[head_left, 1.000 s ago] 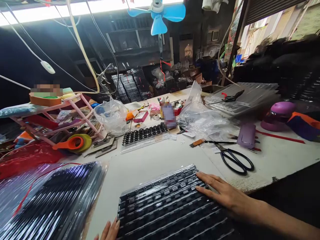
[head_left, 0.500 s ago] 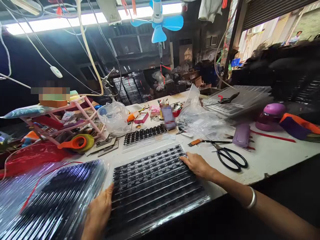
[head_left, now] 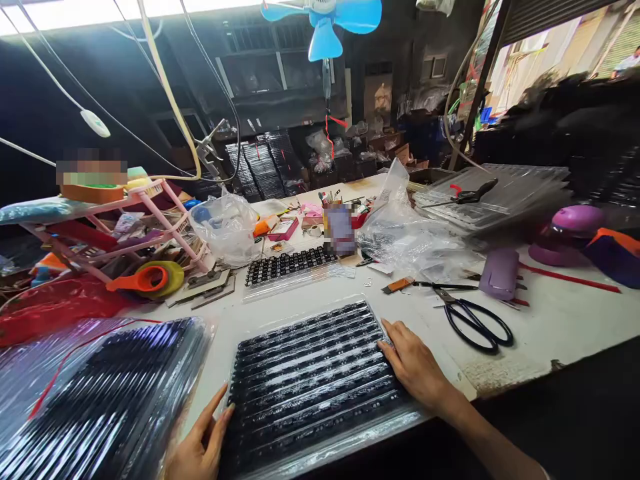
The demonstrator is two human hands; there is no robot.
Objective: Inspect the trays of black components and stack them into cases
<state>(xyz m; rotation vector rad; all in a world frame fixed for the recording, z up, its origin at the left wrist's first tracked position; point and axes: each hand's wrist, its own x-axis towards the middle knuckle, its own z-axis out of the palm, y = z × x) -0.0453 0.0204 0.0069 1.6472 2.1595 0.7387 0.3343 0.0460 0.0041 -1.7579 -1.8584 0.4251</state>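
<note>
A clear plastic tray [head_left: 315,373] with rows of small black parts lies at the near edge of the white table, its front side reaching past that edge. My left hand [head_left: 203,433] holds the tray's left rim, thumb and fingers at the edge. On the opposite rim is my right hand [head_left: 417,363], with the thumb over the top and the fingers along the outer side. Glare on the plastic hides the detail of the parts. Left of my left hand rises a stack of similar filled trays [head_left: 115,387], a red strap across it.
Behind the tray sits another tray of black parts [head_left: 293,265]. Black-handled scissors [head_left: 480,325], an orange cutter [head_left: 399,285] and a purple case [head_left: 500,273] lie to the right. Crumpled plastic bags [head_left: 415,240] and a pink rack [head_left: 170,220] stand farther back. A blue fan [head_left: 325,30] hangs overhead.
The tray's far edge sits slightly lower in view, and glare now covers its middle rows. My right hand has shifted down and right along the rim; my left hand's fingers show more spread. The view has tilted down.
</note>
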